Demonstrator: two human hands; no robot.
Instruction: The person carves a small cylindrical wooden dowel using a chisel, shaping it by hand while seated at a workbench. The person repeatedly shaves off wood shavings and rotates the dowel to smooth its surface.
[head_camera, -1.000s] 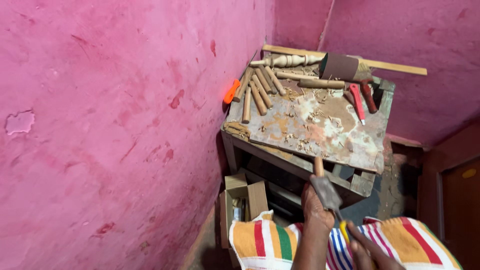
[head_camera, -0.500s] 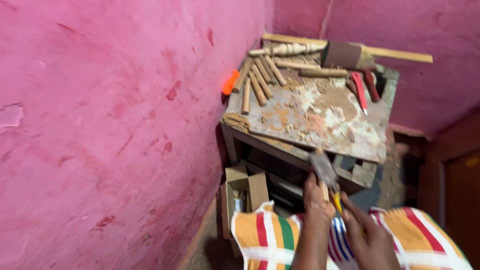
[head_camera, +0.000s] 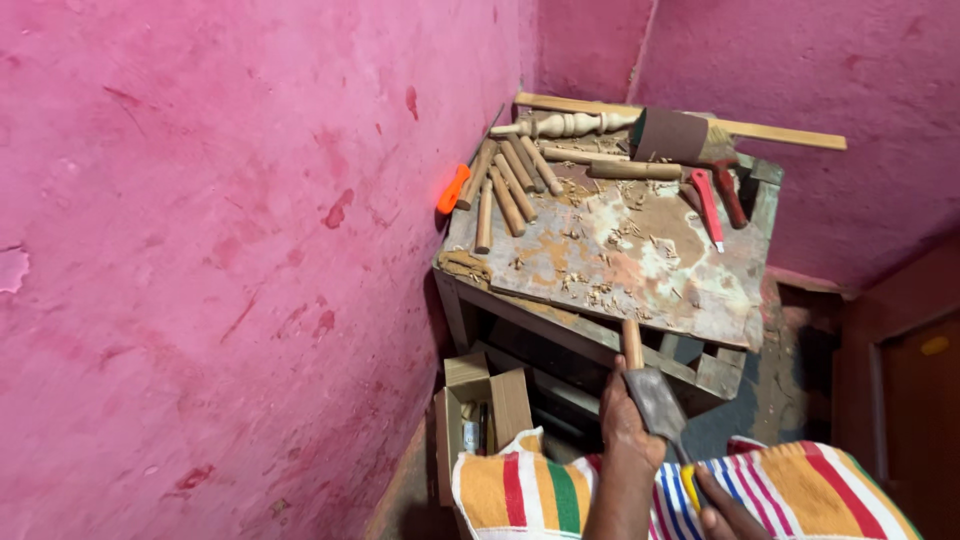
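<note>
Gripping: wooden-handled grey metal chisel (head_camera: 648, 392) clenched in left hand (head_camera: 628, 428); right hand (head_camera: 722, 515) grasp cannot be told. Careful blade positioning is judged required.

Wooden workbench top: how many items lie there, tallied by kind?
Short plain wooden pegs near the pink wall: about 7
Turned pale wooden spindle: 1
Long flat wooden slat: 1
Red-handled tools: 2
Orange-handled tool at the bench edge: 1
Brown block brush: 1
Total: about 13
Off the bench, the left hand holds a wooden-handled flat metal tool.
</note>
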